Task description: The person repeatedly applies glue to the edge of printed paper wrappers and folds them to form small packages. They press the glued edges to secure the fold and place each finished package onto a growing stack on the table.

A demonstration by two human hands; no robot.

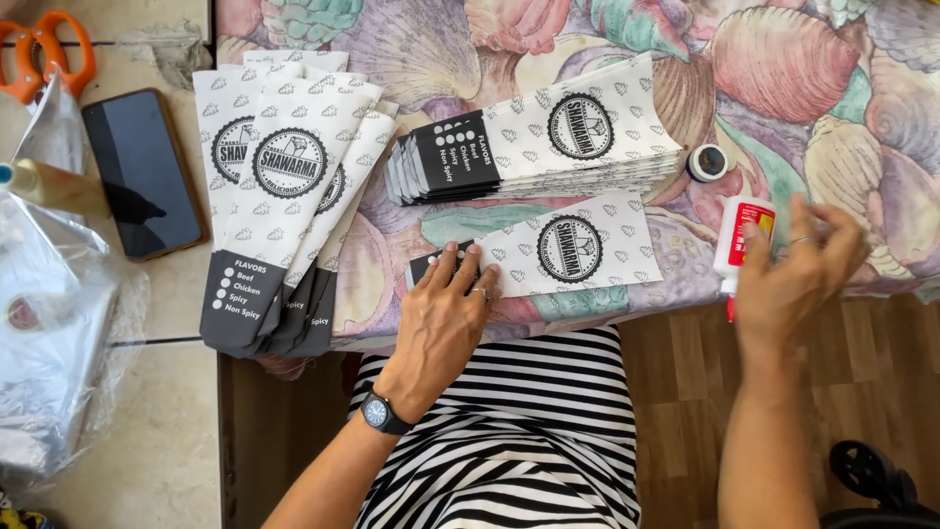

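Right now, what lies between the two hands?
In the head view, one flat paper sleeve stretches from under the left hand toward the right hand, which holds a glue bottle.

White paper sleeves [548, 250] with black ends and round black emblems; seashell-patterned pastel cloth [803, 88]; white glue bottle [736, 235], red label; orange scissors [39, 49]; black-and-white striped garment [519, 431].

Place: a home, used as a workspace.
Signs: seashell-patterned fabric cover [783, 59] under the work, wooden plank floor [676, 392], beige tiled surface [147, 441] at left.
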